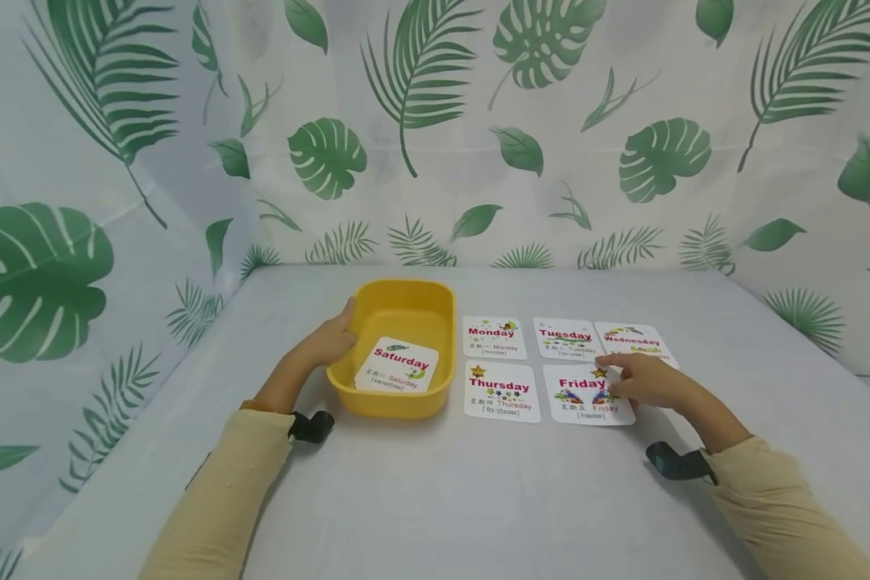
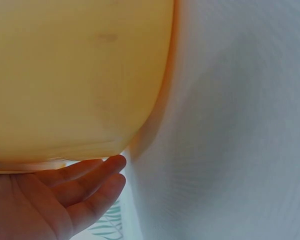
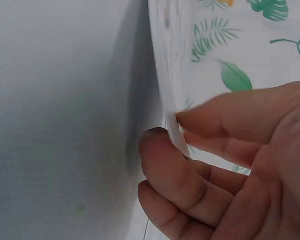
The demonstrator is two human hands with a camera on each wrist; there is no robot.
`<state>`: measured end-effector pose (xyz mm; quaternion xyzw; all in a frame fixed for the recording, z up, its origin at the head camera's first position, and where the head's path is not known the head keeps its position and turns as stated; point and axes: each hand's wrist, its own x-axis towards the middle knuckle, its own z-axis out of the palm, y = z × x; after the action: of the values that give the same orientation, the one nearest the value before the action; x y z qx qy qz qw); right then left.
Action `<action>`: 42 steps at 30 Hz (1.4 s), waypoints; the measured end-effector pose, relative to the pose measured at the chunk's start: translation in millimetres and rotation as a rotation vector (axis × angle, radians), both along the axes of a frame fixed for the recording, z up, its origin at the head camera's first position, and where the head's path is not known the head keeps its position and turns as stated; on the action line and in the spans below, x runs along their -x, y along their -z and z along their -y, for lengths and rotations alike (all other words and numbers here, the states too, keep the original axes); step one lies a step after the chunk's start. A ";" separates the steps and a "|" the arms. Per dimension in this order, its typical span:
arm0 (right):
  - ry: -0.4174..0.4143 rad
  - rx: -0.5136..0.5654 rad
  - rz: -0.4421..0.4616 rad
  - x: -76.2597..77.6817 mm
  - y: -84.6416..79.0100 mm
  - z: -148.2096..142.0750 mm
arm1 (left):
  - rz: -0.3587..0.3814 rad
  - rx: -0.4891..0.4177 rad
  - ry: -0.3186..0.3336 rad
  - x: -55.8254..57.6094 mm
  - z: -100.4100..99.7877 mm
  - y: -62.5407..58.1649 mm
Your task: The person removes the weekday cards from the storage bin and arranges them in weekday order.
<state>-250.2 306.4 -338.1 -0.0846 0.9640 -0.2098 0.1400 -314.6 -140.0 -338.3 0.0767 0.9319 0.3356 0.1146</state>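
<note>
My left hand (image 1: 331, 337) grips the left rim of a yellow plastic basin (image 1: 394, 405). In the left wrist view, the fingers (image 2: 92, 192) lie along the basin's outer wall; the thumb is hidden there. Inside the basin rests a white "Saturday" card (image 1: 397, 366). At the right, my right hand (image 1: 648, 380) pinches the right edge of the "Friday" card (image 1: 587, 395). The right wrist view has that card (image 3: 165, 65) edge-on between thumb and fingers. "Thursday" (image 1: 503, 392) lies left of it. Behind are "Monday" (image 1: 495, 337), "Tuesday" (image 1: 569, 338) and "Wednesday" (image 1: 634, 334), the last partly covered by my hand.
All of this is on a white cloth-covered table (image 1: 478, 499). A leaf-patterned white curtain (image 1: 449, 201) stands behind and along the sides. Dark wrist-worn devices (image 1: 312, 427) show at both sleeves.
</note>
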 end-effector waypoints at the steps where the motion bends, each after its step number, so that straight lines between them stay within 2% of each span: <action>1: -0.006 -0.015 -0.005 0.7 0.0 1.0 | -0.004 0.001 0.002 0.3 1.0 -0.4; 14: -0.004 -0.172 -0.047 6.4 -2.9 14.0 | -0.009 -0.008 -0.010 0.1 9.8 0.6; 24: 0.000 -0.260 -0.045 10.8 -1.1 16.3 | -0.004 -0.027 -0.018 1.2 12.7 4.3; 29: -0.005 -0.260 -0.043 9.4 0.8 10.9 | 0.000 -0.042 -0.027 5.0 8.9 9.2; 34: -0.005 -0.199 -0.110 4.6 1.4 11.2 | 0.014 -0.044 -0.015 3.9 3.2 11.8; 38: -0.013 -0.143 -0.213 7.2 -10.0 35.1 | -0.005 -0.021 -0.012 2.5 2.2 8.3; 42: -0.067 -0.130 -0.321 16.2 -32.6 85.7 | -0.024 -0.008 -0.009 4.1 2.6 3.1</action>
<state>-266.4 220.8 -305.4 -0.1400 0.9821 -0.1261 -0.0037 -318.7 -142.6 -341.4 0.0771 0.9322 0.3388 0.1017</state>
